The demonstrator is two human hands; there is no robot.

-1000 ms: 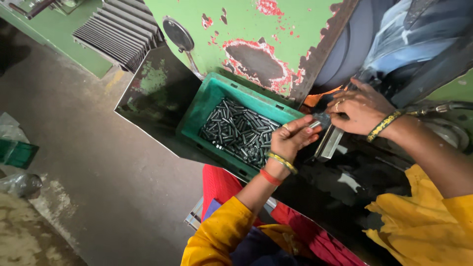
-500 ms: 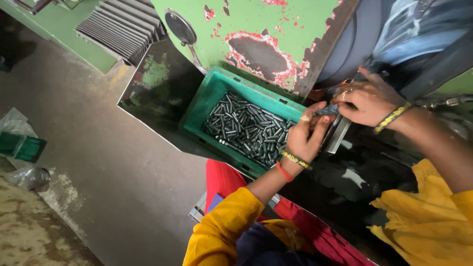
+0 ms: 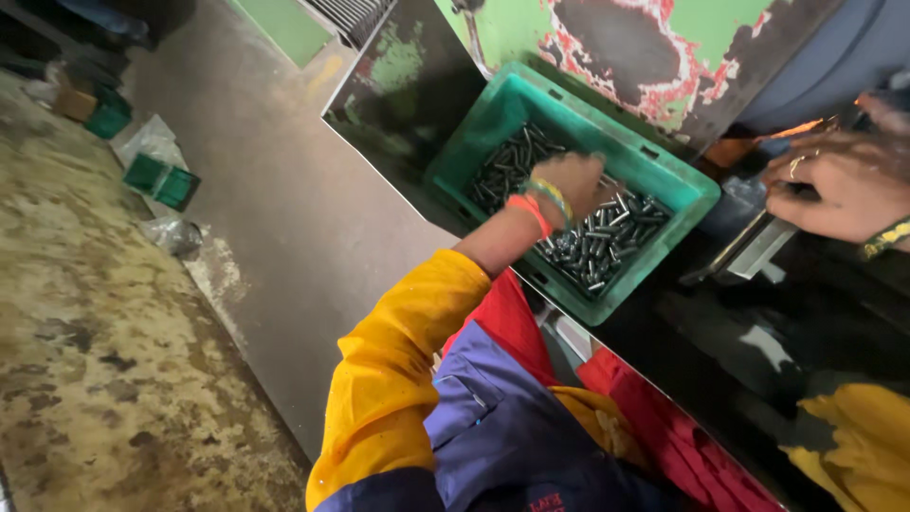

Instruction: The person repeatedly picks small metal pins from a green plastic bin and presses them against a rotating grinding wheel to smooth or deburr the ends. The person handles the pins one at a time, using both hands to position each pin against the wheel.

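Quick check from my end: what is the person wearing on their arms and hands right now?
The left hand is bare, with an orange band and a yellow-and-blue beaded bangle at the wrist; its arm has a yellow sleeve pushed up above the forearm. The right hand is bare too, with a ring on one finger and a yellow patterned bangle at the wrist; a yellow sleeve shows at the lower right edge.

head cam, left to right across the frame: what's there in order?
Small green crates on the floor → yellow sleeve → left hand reaching into the teal crate of dark metal pins → flat metal bar → right hand.
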